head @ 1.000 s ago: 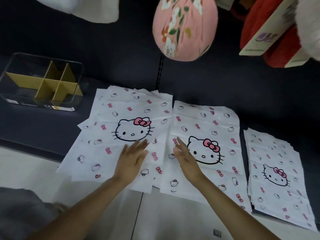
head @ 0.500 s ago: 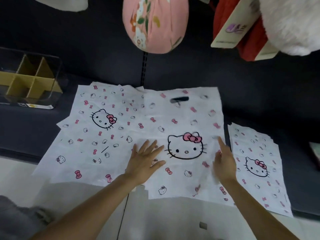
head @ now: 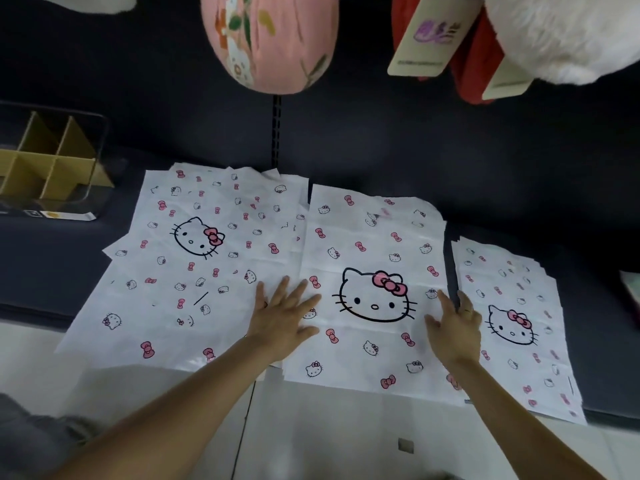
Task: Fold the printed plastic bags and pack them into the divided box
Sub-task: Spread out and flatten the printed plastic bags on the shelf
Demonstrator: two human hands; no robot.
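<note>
A white plastic bag printed with a cat face and pink bows point(head: 374, 258) lies flat in the middle of the dark shelf. My left hand point(head: 282, 318) presses flat on its left edge, fingers spread. My right hand point(head: 453, 330) rests flat on its right edge, fingers straight. A loose pile of the same bags point(head: 194, 265) lies to the left, and a neater stack point(head: 512, 320) to the right. The clear divided box point(head: 93, 188) with yellow card partitions stands at the far left, its visible compartments holding nothing.
A pink floral cushion point(head: 270, 39), a red item with card tags point(head: 429, 43) and a white plush point(head: 561, 36) hang over the back of the shelf. The shelf's front edge point(head: 34, 317) drops to a pale floor below.
The middle bag's top part with the handle slot is no longer showing; the bag now looks shorter. Both hands stay flat on its edges. The view has shifted slightly.
</note>
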